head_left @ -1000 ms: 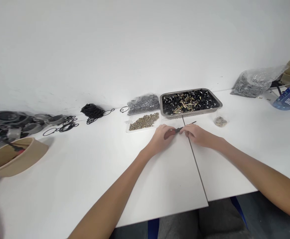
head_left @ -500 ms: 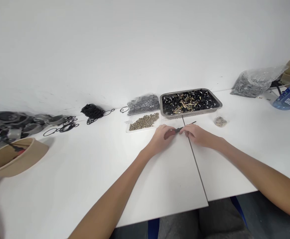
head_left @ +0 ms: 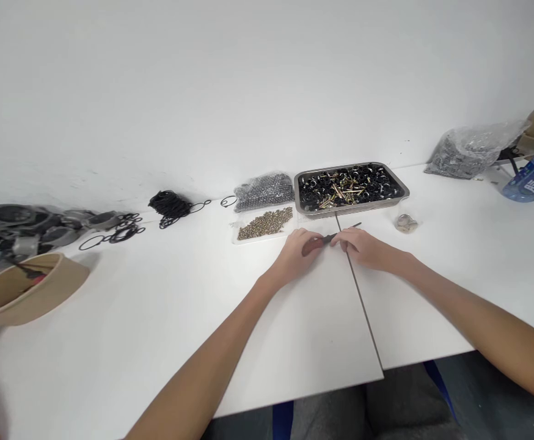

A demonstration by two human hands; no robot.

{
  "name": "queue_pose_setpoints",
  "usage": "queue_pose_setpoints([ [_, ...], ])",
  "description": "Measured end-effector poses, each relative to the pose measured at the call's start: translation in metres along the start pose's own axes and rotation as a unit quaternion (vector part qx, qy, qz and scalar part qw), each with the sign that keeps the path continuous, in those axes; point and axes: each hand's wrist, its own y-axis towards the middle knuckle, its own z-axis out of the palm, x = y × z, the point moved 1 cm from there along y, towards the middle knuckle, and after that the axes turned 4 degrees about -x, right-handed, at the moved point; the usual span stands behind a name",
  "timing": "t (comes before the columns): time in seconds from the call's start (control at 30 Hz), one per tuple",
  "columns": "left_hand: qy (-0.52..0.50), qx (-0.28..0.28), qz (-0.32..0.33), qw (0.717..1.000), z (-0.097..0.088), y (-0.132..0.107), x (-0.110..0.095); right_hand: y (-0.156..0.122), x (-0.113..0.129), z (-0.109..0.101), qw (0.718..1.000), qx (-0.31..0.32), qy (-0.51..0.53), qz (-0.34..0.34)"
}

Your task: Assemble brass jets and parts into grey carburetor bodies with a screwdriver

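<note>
A slim tool, seemingly a screwdriver (head_left: 327,239), has a reddish-and-black handle and a thin dark tip that shows beyond my right fingers. My left hand (head_left: 297,253) is closed round its reddish end. Against its black part, the fingers of my right hand (head_left: 360,247) are closed in a pinch; whatever small piece may be between them is hidden. Both hands rest low over the white table, close together. Just behind them lie a clear tray of small brass-coloured parts (head_left: 266,223) and a metal tray (head_left: 398,197) filled with black ring-like parts and gold-coloured screws.
Behind the clear tray is a bag of dark beads (head_left: 264,192). Black rubber rings (head_left: 170,206) lie farther left, near grey round parts (head_left: 60,235) and a beige bin (head_left: 56,290). At right are a small clear packet (head_left: 405,223), a bag of grey parts (head_left: 459,156) and a blue bottle (head_left: 530,180).
</note>
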Motion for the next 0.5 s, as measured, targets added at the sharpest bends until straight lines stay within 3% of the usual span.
queue_pose_setpoints([
  [0.5,-0.003,-0.012,0.011,1.000,0.0008,-0.0007,0.0013,0.0000,-0.0020,0.0014,1.000,-0.004,-0.001,0.001],
])
